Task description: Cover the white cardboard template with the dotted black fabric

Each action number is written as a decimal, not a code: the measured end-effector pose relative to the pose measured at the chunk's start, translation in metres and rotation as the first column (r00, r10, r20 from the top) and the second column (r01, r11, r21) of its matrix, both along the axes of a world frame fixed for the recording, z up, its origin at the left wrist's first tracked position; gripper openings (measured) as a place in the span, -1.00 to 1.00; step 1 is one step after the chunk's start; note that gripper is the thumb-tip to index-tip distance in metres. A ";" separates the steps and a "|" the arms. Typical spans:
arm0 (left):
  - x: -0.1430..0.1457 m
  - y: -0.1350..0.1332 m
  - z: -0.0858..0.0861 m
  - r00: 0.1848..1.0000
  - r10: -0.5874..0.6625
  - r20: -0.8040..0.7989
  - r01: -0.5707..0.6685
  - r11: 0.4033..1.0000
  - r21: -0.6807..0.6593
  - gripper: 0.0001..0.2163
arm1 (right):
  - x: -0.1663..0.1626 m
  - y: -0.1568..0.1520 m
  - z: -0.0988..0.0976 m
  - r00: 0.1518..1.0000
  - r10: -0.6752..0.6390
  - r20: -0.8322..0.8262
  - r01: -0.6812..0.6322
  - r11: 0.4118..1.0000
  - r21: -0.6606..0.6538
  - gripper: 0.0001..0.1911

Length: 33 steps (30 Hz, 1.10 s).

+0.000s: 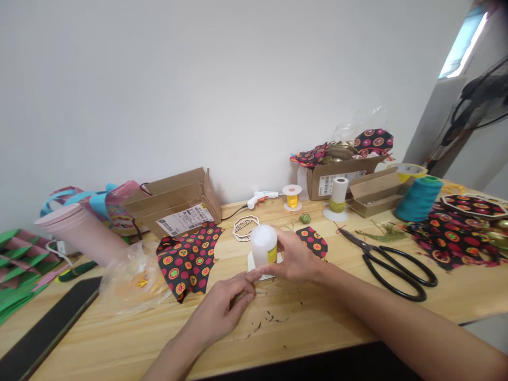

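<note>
My right hand [294, 257] is wrapped round a white spool with yellow thread [264, 246] that stands upright on its white base at the middle of the wooden table [325, 317]. My left hand [223, 307] rests just in front of it, fingers pinched together near the spool's base; what they hold, perhaps a thread end, is too small to make out. A patterned black fabric piece [188, 259] lies to the left. A smaller piece [315, 241] lies behind my right hand.
Black scissors [391, 262] lie to the right, near a teal thread cone [418, 198] and more patterned fabric [452, 238]. Behind stand cardboard boxes [178, 206], a glue gun [260, 198], two spools [336, 198] and a white cut-out ring [244, 227]. A plastic bag [129, 278] lies left.
</note>
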<state>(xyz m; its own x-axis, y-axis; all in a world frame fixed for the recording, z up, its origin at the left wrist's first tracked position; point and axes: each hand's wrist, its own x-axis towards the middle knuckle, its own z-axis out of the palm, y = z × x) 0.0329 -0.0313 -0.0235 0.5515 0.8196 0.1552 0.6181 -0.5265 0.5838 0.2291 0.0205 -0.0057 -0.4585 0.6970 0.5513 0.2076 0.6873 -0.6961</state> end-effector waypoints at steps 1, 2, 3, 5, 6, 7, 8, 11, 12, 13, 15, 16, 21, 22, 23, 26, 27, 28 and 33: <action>0.000 0.000 0.000 1.000 0.001 -0.005 -0.001 1.000 0.002 -0.87 | 0.000 0.000 0.000 1.000 0.008 0.005 -0.008 1.000 -0.004 -0.60; 0.000 0.000 0.000 1.000 0.001 -0.014 -0.001 1.000 0.004 -0.87 | 0.000 0.000 0.001 1.000 0.015 0.012 -0.015 1.000 -0.008 -0.61; 0.000 0.000 0.001 1.000 0.000 -0.022 0.000 1.000 0.005 -0.87 | 0.000 0.000 0.001 1.000 0.022 0.018 -0.022 1.000 -0.013 -0.61; 0.000 0.000 0.001 1.000 -0.003 -0.028 0.003 1.000 0.002 -0.87 | 0.000 0.000 0.000 0.999 0.030 0.017 -0.029 0.999 -0.017 -0.62; 0.000 0.000 0.001 1.000 -0.005 -0.023 0.005 1.000 -0.005 -0.87 | 0.000 0.000 0.000 1.000 0.029 0.010 -0.029 0.999 -0.019 -0.62; 0.000 0.000 0.000 1.000 -0.008 -0.014 0.008 1.000 -0.017 -0.88 | 0.000 0.000 0.000 1.000 0.031 -0.007 -0.031 0.999 -0.021 -0.62; 0.000 0.000 0.000 1.000 -0.014 -0.004 0.014 0.999 -0.032 -0.88 | 0.000 0.000 0.000 0.999 0.034 -0.035 -0.035 0.999 -0.027 -0.62; 0.000 0.000 -0.002 0.999 -0.028 0.018 0.030 0.997 -0.076 -0.88 | 0.000 0.001 -0.001 0.989 0.044 -0.143 -0.053 0.997 -0.063 -0.61; -0.001 0.001 -0.002 0.999 -0.028 0.020 0.030 0.996 -0.085 -0.87 | 0.000 0.002 -0.001 0.987 0.042 -0.157 -0.054 0.996 -0.072 -0.60; -0.001 0.001 -0.003 0.999 -0.027 0.018 0.028 0.996 -0.089 -0.87 | 0.000 0.002 -0.001 0.987 0.040 -0.153 -0.052 0.996 -0.074 -0.60; -0.001 0.001 -0.004 1.000 -0.022 0.014 0.023 0.996 -0.091 -0.88 | 0.001 0.002 -0.002 0.992 0.039 -0.119 -0.046 0.997 -0.057 -0.59; -0.001 0.001 -0.004 1.000 -0.021 0.013 0.022 0.996 -0.090 -0.88 | 0.001 0.002 -0.002 0.994 0.039 -0.103 -0.043 0.998 -0.044 -0.58; -0.002 0.000 -0.004 1.000 -0.024 0.012 0.025 0.997 -0.073 -0.88 | 0.001 0.002 -0.003 1.000 0.021 -0.016 -0.022 0.999 -0.043 -0.59; -0.002 0.000 -0.004 1.000 -0.025 0.011 0.026 0.997 -0.072 -0.88 | 0.001 0.002 -0.003 1.000 0.024 -0.014 -0.025 0.999 -0.045 -0.60; -0.002 0.000 -0.005 1.000 -0.026 0.010 0.027 0.997 -0.072 -0.88 | 0.001 0.002 -0.003 0.999 0.026 -0.028 -0.027 0.999 -0.045 -0.60; -0.002 0.000 -0.005 1.000 -0.028 0.009 0.029 0.996 -0.082 -0.88 | 0.001 0.001 -0.001 0.997 0.014 -0.078 -0.017 0.999 -0.036 -0.60; -0.002 0.000 -0.005 1.000 -0.027 0.011 0.028 0.996 -0.083 -0.88 | 0.001 0.001 -0.001 0.998 0.008 -0.070 -0.010 0.999 -0.033 -0.59; -0.002 0.000 -0.005 1.000 -0.027 0.014 0.028 0.996 -0.083 -0.88 | 0.001 0.001 -0.001 0.999 0.007 -0.050 -0.009 1.000 -0.030 -0.59; -0.002 0.002 -0.005 1.000 -0.021 0.011 0.022 0.996 -0.082 -0.88 | 0.000 0.002 -0.002 0.999 0.027 -0.043 -0.028 1.000 -0.014 -0.57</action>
<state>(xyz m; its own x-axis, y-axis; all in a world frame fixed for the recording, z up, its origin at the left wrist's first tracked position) 0.0308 -0.0298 -0.0289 0.5678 0.8178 0.0938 0.6011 -0.4897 0.6316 0.2294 0.0222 -0.0076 -0.4536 0.6928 0.5607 0.1583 0.6817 -0.7143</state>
